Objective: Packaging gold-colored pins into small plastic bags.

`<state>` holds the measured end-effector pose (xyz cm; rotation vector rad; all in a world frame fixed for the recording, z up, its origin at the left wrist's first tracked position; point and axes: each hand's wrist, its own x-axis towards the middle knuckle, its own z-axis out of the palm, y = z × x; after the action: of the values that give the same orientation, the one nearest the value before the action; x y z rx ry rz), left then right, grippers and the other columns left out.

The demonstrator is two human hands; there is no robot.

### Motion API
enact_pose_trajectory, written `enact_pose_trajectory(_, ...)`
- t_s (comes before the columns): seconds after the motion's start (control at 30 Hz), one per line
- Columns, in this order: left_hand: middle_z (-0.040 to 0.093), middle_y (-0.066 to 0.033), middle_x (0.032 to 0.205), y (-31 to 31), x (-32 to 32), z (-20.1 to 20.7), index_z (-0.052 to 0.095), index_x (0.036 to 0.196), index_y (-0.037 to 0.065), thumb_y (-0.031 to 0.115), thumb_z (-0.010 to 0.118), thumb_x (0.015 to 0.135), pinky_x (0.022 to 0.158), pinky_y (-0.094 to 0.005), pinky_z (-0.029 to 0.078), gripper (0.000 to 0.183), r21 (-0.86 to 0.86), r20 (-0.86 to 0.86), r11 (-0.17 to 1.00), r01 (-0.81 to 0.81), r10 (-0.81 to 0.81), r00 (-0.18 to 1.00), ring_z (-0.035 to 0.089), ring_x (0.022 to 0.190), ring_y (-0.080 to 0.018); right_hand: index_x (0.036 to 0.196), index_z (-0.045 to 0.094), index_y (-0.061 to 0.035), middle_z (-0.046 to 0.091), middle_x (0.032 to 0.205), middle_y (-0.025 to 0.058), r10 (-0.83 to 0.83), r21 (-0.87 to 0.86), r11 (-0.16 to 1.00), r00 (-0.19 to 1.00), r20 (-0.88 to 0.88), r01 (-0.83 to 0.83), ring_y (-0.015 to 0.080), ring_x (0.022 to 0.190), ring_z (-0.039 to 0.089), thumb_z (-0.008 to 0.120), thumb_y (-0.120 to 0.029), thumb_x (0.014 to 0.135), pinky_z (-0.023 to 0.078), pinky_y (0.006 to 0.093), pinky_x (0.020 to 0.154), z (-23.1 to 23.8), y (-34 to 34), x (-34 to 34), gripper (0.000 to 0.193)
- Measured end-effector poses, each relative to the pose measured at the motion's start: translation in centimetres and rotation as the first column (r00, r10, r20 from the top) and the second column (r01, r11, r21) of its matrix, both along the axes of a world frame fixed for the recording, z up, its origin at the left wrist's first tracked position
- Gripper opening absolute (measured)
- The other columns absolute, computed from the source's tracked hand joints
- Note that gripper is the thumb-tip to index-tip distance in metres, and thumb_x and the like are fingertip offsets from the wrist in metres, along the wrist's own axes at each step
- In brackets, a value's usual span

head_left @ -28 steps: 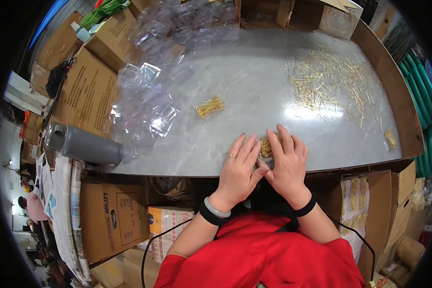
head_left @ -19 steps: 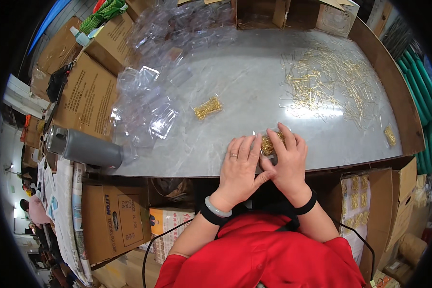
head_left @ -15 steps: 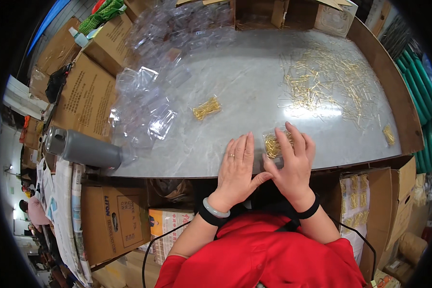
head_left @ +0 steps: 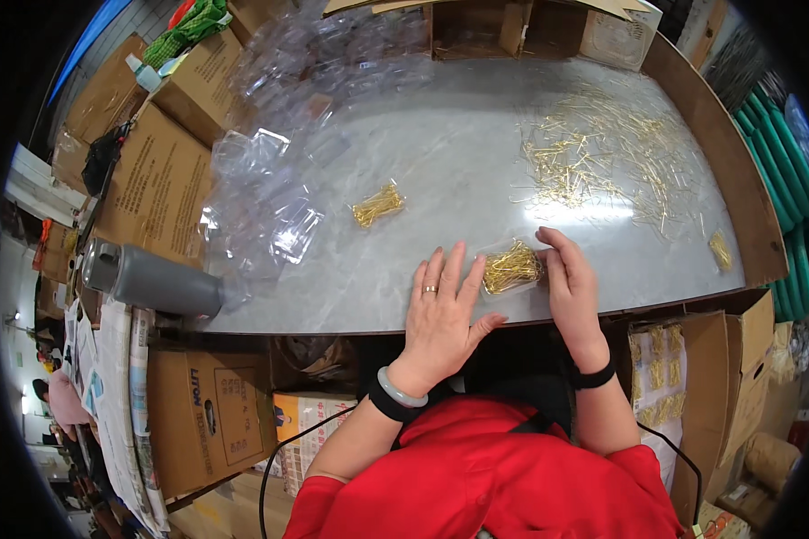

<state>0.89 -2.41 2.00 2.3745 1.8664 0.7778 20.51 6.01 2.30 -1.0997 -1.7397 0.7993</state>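
Observation:
A small clear plastic box (head_left: pixel 511 268) filled with thin gold-coloured metal pieces, which look like wire hooks, lies near the table's front edge. Left of it my left hand (head_left: pixel 442 305) rests flat on the tabletop, fingers spread, its fingertips close to the box. My right hand (head_left: pixel 571 287) is at the box's right end, index finger stretched forward and the other fingers loosely bent beside the rim. Whether they touch it is hard to see. Further left sits another bundle of gold hooks (head_left: pixel 377 207) in clear plastic.
Loose gold hooks (head_left: pixel 593 153) are scattered at the table's right. Clear plastic cases (head_left: pixel 270 198) pile up on the left, beside a grey bottle (head_left: pixel 157 278). A small gold bundle (head_left: pixel 720 251) lies by the right cardboard wall (head_left: pixel 724 153). Cardboard boxes (head_left: pixel 476 31) stand at the back.
My right hand has moved off the top of the box to its right side, uncovering the gold hooks. My left hand has stayed nearly in place.

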Motion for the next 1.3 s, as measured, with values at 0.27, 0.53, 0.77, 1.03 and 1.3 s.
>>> enact_pose_trajectory(0.27,0.043,-0.0223,0.152,0.9,1.1,0.1,0.049,0.140,-0.003,0.029,0.054,0.104,0.119,-0.0588,0.024,0.049,-0.020,0.130,0.999,-0.038,0.040,0.991,0.041,0.140,-0.0401,0.127,0.062,-0.0072,0.065,0.113,0.0152,-0.146,0.298,0.953,0.943,0.298,0.054,0.0369,0.089,0.067,0.063,-0.002,0.094,0.056,0.0440,0.074,0.4,-0.2,-1.3,0.033)
enact_pose_trajectory(0.53,0.047,-0.0272,0.148,0.2,0.1,-0.7,0.046,0.143,-0.007,0.022,0.054,0.104,0.116,-0.0539,0.033,0.050,0.026,0.229,1.000,-0.003,-0.003,0.973,0.047,0.134,-0.0453,0.137,0.052,-0.0056,0.065,0.110,0.0168,-0.039,0.072,0.997,0.969,0.242,0.022,0.0380,0.088,0.066,0.061,-0.004,0.095,0.054,0.0441,0.077,0.3,-0.9,-1.1,0.043)
enact_pose_trajectory(0.77,0.048,-0.0266,0.144,0.4,-0.2,-0.8,0.045,0.143,-0.008,0.017,0.064,0.099,0.111,-0.0485,0.041,0.055,0.096,0.375,0.994,-0.056,0.016,0.927,0.049,0.131,-0.0439,0.129,0.061,-0.0004,0.067,0.092,0.0168,0.095,-0.160,0.984,0.988,0.119,-0.076,0.0339,0.079,0.067,0.067,-0.007,0.092,0.053,0.0408,0.073,0.4,0.8,-0.5,0.037)
enact_pose_trajectory(1.03,0.057,-0.0222,0.132,0.1,-0.1,-0.9,0.053,0.138,-0.005,0.016,0.066,0.097,0.098,-0.0455,0.049,0.047,0.129,0.377,0.990,-0.061,0.008,0.926,0.058,0.118,-0.0410,0.118,0.064,-0.0020,0.069,0.091,0.0172,-0.191,0.206,0.971,0.909,0.371,0.120,0.0355,0.076,0.067,0.068,-0.010,0.091,0.052,0.0446,0.066,0.4,-3.0,-2.1,0.028)
enact_pose_trajectory(1.3,0.056,-0.0244,0.136,0.0,-0.2,-0.7,0.050,0.141,-0.005,0.019,0.072,0.094,0.102,-0.0432,0.049,0.057,0.105,0.392,0.994,-0.041,-0.004,0.920,0.059,0.121,-0.0405,0.101,0.064,0.0016,0.069,0.075,0.0171,-0.006,-0.221,0.974,0.984,0.177,0.045,0.0306,0.068,0.070,0.066,-0.013,0.093,0.052,0.0380,0.062,1.4,-1.5,-0.3,0.017)
